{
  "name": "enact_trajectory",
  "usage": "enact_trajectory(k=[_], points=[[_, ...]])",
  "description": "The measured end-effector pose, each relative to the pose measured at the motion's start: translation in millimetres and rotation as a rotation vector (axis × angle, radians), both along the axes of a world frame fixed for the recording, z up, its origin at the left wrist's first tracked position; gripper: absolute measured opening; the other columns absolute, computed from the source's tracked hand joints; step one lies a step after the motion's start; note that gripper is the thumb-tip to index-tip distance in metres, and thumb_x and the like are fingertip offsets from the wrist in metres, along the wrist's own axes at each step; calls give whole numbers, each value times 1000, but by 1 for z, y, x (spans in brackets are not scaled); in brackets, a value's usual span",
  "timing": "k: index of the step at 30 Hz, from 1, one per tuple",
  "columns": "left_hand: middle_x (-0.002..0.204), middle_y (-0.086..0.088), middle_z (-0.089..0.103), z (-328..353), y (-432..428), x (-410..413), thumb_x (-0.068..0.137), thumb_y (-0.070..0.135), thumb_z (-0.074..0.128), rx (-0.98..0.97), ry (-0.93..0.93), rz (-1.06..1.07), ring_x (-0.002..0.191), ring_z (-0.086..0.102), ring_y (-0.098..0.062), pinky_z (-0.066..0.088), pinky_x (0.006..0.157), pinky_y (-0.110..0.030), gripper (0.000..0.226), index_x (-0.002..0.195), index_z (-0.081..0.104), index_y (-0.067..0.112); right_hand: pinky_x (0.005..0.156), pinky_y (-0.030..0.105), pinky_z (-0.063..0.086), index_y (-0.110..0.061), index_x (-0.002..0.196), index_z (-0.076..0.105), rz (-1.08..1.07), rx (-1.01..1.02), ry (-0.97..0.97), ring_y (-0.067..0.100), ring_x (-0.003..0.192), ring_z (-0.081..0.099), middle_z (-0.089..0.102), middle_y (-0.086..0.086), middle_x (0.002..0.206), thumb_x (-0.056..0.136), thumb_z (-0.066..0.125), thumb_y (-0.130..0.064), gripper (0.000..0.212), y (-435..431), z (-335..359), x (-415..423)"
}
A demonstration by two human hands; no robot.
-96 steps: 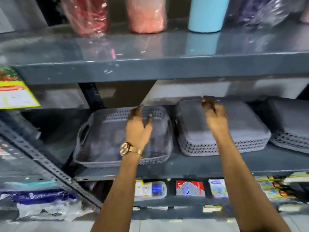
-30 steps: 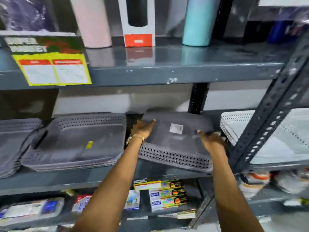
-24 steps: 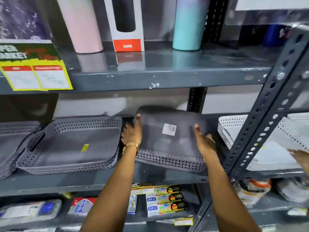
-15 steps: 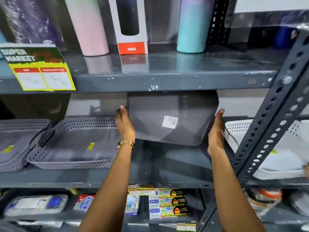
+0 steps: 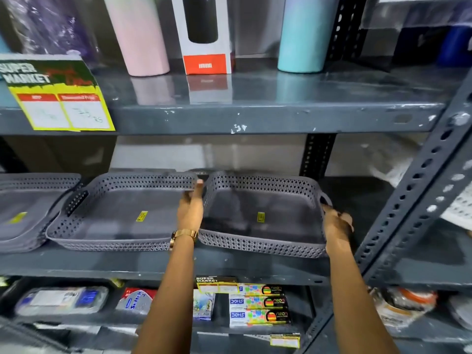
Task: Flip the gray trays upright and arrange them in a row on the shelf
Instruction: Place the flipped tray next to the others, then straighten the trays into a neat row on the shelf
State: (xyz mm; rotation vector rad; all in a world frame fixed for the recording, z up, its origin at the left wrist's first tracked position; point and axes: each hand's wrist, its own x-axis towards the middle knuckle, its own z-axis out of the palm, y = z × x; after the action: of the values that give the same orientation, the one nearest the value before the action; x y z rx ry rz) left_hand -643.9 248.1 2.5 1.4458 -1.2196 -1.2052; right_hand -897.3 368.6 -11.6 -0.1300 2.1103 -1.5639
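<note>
A gray perforated tray [image 5: 260,218] sits open side up on the middle shelf [image 5: 229,264], with a small yellow sticker on its floor. My left hand [image 5: 191,208] grips its left wall and my right hand [image 5: 335,222] grips its right handle. Directly to its left stands a second upright gray tray [image 5: 122,215], close beside it. Further left, at the frame edge, lies a stack of gray trays [image 5: 23,213].
A slanted perforated steel post [image 5: 419,185] crosses at the right, with a white tray [image 5: 459,208] behind it. The upper shelf carries a pink tumbler [image 5: 138,34], a boxed bottle [image 5: 204,34], a teal tumbler [image 5: 304,34] and a price card [image 5: 53,95]. Stationery packs [image 5: 258,305] fill the lower shelf.
The tray was upside down, was lifted and tipped up on edge, and now rests open side up on the shelf. Both hands stayed on its sides.
</note>
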Motion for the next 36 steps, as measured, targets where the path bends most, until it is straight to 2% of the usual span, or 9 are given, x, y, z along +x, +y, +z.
enact_trajectory(k=[3,8,12,14,18,22,26,30,36], points=[[119,-18,63,-7,9,-1,88,51,55,-63,-221,-74,112,57,-39,42,91,-41,52,122,54,12,98,47,42,-5,133,45,105,110,154,43,120,51,51,27,135,92,51,-38,53,4,-2,11],[116,-22,60,-5,17,-1,86,47,56,-173,-700,-143,106,58,-45,49,88,-46,52,126,56,13,89,43,45,-1,125,47,188,236,370,43,113,55,56,28,125,95,49,-33,44,5,-8,20],[121,-21,54,3,19,13,87,42,54,-277,-928,-94,110,52,-43,45,92,-47,46,120,58,10,110,53,31,4,134,41,254,396,693,43,136,31,38,30,142,93,50,-38,59,0,-10,37],[121,-19,55,5,13,28,87,43,54,-316,-963,-90,110,53,-42,46,92,-46,46,120,57,12,112,52,31,2,135,43,277,328,810,40,139,27,40,28,143,92,53,-34,57,-11,-5,54],[124,-16,58,2,1,74,89,40,52,-387,-955,-81,112,54,-38,46,93,-44,42,122,57,15,107,46,40,-5,132,50,481,10,890,35,129,45,53,21,135,91,59,-23,46,-40,7,121],[124,-12,59,-2,-17,138,91,37,51,-439,-937,-77,113,54,-35,45,94,-43,36,120,58,16,99,39,45,-7,122,59,698,-108,955,32,119,55,63,15,123,90,61,-21,35,-70,10,201],[124,-13,58,-1,-46,214,91,33,52,-451,-973,-100,112,54,-35,48,90,-44,37,123,55,15,96,39,48,-11,120,62,815,-96,945,32,112,58,67,14,112,90,60,-23,32,-100,12,285],[131,-14,53,-5,-77,285,91,33,50,-429,-1039,-82,116,53,-35,45,94,-44,45,132,48,14,102,40,44,-14,121,61,856,-38,942,29,129,47,62,10,124,90,60,-27,34,-135,0,349],[130,-13,54,-20,-113,392,90,34,53,-426,-1030,-5,119,52,-35,44,98,-45,46,131,49,13,99,42,46,-17,126,57,946,75,895,26,125,49,60,8,127,91,56,-37,40,-186,-5,449]])
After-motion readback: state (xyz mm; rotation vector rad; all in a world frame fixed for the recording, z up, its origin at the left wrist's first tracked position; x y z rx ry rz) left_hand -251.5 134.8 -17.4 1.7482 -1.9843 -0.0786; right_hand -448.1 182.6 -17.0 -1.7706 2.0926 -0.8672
